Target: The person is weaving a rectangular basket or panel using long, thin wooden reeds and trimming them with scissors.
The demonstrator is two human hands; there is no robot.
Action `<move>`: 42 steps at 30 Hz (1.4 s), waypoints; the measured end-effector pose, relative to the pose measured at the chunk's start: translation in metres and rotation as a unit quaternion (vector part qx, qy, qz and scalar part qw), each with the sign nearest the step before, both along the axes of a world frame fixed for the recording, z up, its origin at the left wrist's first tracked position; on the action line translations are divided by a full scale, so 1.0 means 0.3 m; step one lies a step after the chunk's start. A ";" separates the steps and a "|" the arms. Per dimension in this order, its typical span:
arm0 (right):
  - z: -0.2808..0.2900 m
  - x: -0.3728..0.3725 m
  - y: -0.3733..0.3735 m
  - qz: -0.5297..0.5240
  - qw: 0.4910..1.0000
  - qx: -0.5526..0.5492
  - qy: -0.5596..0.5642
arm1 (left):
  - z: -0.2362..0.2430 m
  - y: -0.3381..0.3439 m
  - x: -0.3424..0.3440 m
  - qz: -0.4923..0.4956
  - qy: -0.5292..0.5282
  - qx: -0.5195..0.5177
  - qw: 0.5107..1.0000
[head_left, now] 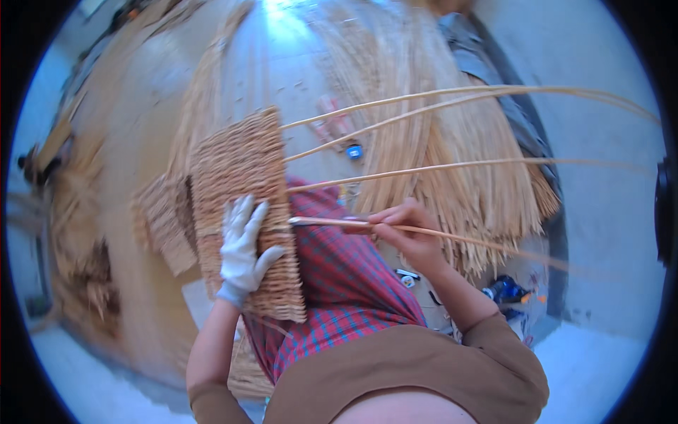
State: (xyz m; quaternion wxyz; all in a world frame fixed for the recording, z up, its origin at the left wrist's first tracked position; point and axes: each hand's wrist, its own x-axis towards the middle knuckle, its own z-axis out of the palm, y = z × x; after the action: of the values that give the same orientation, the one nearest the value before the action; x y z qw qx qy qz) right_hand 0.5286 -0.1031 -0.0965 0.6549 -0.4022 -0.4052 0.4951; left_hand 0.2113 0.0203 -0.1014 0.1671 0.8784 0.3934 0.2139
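Note:
A tan woven panel (244, 169) of thick plaited fibre lies tilted over my lap, on red and blue checked cloth (339, 261). My left hand (244, 251), in a white glove, rests flat on its lower part with the fingers apart. Bare and closed, my right hand (406, 230) pinches a slim awl-like tool (318, 222) with a silvery shaft, whose tip meets the panel's right edge. A pale strand (480, 243) runs rightward from these fingers; whether they grip it too is unclear. Several long strands (424, 169) stretch right from the panel's edge above.
Large bundles of dried fibre (459, 177) cover the floor ahead and right. More woven pieces (166, 219) lie left of the panel. A small blue object (354, 151) and a pinkish item (335, 120) are on the floor. A dark blue tool (505, 290) sits by my right elbow, near the wall (600, 177).

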 end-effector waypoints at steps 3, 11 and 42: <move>0.026 -0.019 0.028 -0.010 0.998 0.008 -0.058 | -0.004 0.002 -0.034 -0.007 0.026 -0.002 1.000; 0.091 0.052 0.113 0.050 0.973 -0.066 -0.216 | -0.013 -0.011 -0.048 0.011 0.027 0.011 0.999; 0.034 0.001 0.443 0.516 0.783 -0.239 -0.253 | -0.053 0.085 -0.054 -0.079 0.004 0.022 0.997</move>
State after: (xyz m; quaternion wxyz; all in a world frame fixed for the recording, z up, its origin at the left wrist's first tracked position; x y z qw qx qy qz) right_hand 0.5289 0.0298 -0.0862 0.0586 -0.3872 -0.5723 0.7205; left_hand 0.1952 0.0456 -0.1171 0.1626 0.9108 0.3189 0.2055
